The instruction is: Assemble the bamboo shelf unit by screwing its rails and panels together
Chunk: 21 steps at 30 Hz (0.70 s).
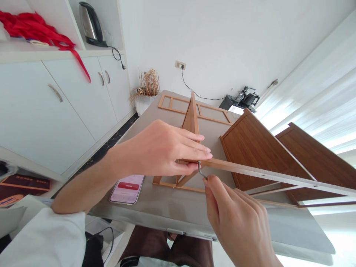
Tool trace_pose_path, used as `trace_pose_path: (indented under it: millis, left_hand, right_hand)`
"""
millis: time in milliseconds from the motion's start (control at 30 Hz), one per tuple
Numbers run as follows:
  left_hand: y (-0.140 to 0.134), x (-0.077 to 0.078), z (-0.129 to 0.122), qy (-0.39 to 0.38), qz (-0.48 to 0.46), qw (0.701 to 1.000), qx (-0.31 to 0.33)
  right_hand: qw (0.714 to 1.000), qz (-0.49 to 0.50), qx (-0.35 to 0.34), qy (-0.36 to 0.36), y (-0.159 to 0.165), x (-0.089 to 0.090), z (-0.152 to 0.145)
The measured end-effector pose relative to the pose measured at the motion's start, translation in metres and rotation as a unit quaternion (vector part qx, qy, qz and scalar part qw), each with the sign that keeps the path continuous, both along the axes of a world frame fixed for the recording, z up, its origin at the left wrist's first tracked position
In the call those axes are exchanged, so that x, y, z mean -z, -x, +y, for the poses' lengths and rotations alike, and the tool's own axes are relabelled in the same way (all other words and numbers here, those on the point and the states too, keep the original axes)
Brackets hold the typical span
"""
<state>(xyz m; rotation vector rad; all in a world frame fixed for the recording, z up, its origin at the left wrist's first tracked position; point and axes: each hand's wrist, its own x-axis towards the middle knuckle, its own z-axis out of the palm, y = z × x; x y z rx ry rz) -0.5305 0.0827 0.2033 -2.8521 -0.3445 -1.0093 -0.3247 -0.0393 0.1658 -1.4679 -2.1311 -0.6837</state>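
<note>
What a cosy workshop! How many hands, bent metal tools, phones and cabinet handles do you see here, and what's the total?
Hands: 2, left hand and right hand
Bent metal tool: 1
Phone: 1
Cabinet handles: 3
Total: 7

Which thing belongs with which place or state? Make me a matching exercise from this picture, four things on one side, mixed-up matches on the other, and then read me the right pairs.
Things
1. Hex key
2. Left hand
3. Phone
4. Dried plant

Places and states
A. In a white pot
B. Screen up and lit on the table
C. In the grip of the right hand
D. Fingers on the wooden frame

Right pairs: 1-C, 2-D, 3-B, 4-A
</note>
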Motion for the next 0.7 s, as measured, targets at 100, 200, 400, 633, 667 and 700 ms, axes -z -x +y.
trace_pose_path:
  millis: [100,200,400,633,667,700]
  left_hand:
    - [0.0,0.0,0.0,-0.001,-0.001,1.0,0.005]
    - [0.001,0.0,0.0,-0.001,0.001,1.0,0.007]
    - [0.001,0.0,0.0,0.003,0.006,1.0,0.006]
    - [0.001,0.0,0.0,0.013,0.006,1.0,0.006]
    - [0.001,0.0,0.0,0.015,0.005,1.0,0.007]
    - [0.001,0.0,0.0,0.016,0.004,1.0,0.007]
  right_hand:
    - [1.0,0.011,0.0,0.01,0.003,0.0,0.001]
    - [0.998,0.044,-0.015,0.03,0.005,0.002,0.002]
    - [0.966,0.194,-0.055,0.16,0.012,0.01,0.005]
    - [0.9,0.339,-0.098,0.256,0.021,0.019,0.013]
    - [0.892,0.353,-0.103,0.264,0.023,0.02,0.014]
    - [0.883,0.367,-0.109,0.271,0.024,0.022,0.015]
